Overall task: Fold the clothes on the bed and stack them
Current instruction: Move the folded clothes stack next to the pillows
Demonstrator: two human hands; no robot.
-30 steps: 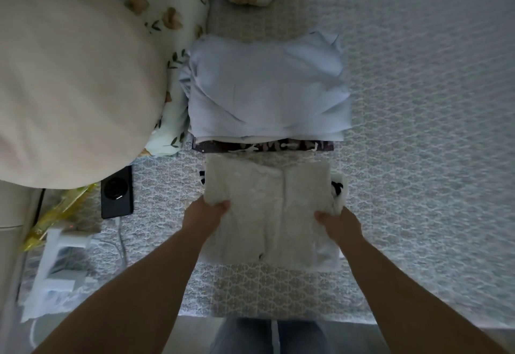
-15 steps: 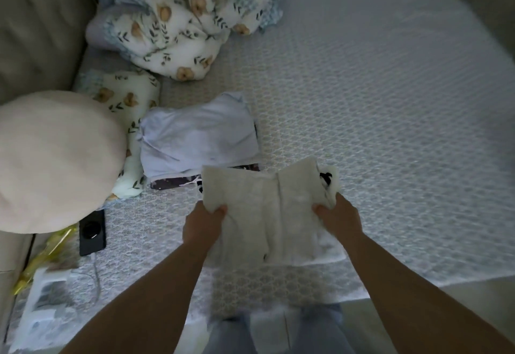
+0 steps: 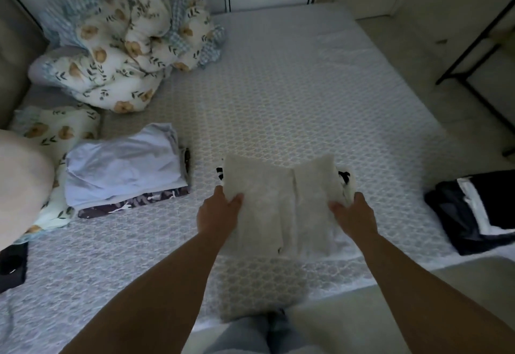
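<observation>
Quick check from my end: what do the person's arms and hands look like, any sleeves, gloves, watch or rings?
Both forearms are bare up to the frame edge, with no sleeves in view. The left hand and right hand wear no gloves, and no watch, bracelet or ring shows. The picture is dim, so small details could be missed.

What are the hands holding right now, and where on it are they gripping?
A folded cream garment: the left hand grips its left edge, the right hand grips its right edge, thumbs on top.

Floral duvet (image 3: 122,55), black phone (image 3: 12,264)
</observation>
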